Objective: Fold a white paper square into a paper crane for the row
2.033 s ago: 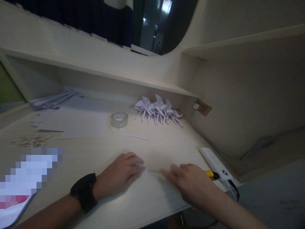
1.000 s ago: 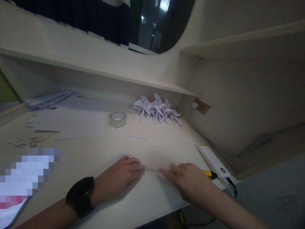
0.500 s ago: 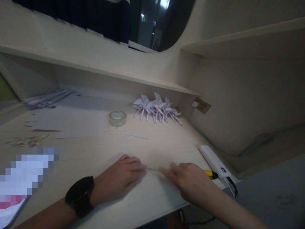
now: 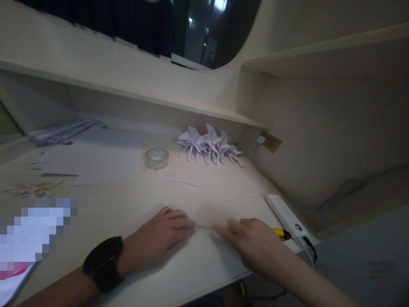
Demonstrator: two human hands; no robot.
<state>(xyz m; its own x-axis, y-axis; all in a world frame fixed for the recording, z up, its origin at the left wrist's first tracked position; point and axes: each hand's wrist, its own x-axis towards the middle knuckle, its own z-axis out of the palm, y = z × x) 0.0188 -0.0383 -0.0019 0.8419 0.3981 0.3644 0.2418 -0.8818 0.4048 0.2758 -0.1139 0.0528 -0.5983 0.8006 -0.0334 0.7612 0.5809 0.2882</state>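
Note:
My left hand (image 4: 164,234), with a black watch (image 4: 104,264) on the wrist, rests low over the desk, its fingertips closed on one end of a thin pale paper strip (image 4: 205,227). My right hand (image 4: 255,238) pinches the other end, so the strip spans the short gap between the hands. Whether it is flat or rolled I cannot tell, as the fingers hide most of it. Beyond the hands lies a slim white paper stick (image 4: 182,182). A roll of clear tape (image 4: 156,159) and several white paper pinwheels (image 4: 211,143) on paper stems sit farther back.
White paper sheets (image 4: 102,157) and a pile of folded paper (image 4: 64,132) lie at the back left. A heap of small bits (image 4: 32,187) is nearer. To the right are a white power strip (image 4: 284,215), a yellow-and-black tool (image 4: 280,233) and a wall socket (image 4: 270,140).
Hardly anything differs. Both hands keep nearly the same place on the strip, and the view has shifted very slightly.

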